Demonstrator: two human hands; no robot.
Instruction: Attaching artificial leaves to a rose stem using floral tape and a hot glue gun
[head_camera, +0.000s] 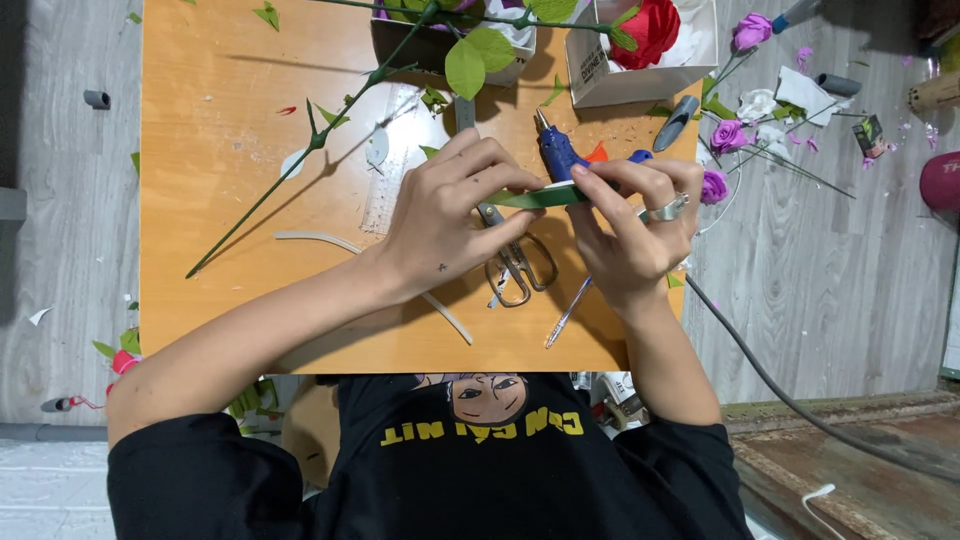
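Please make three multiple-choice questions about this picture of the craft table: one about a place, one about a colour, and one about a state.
1. Where do the scissors lie?
A. On the wooden table, below the hands
B. On the floor
C. Inside the white box

2. What colour is the strip held between the hands?
A. Purple
B. Green
C. Red

3. How is the strip held?
A. Lying loose on the table
B. By the left hand alone
C. Pinched by both the left hand and the right hand

Answers:
1 A, their handles show on the tabletop under the hands.
2 B, it is leaf green.
3 C, fingers of both hands grip it.
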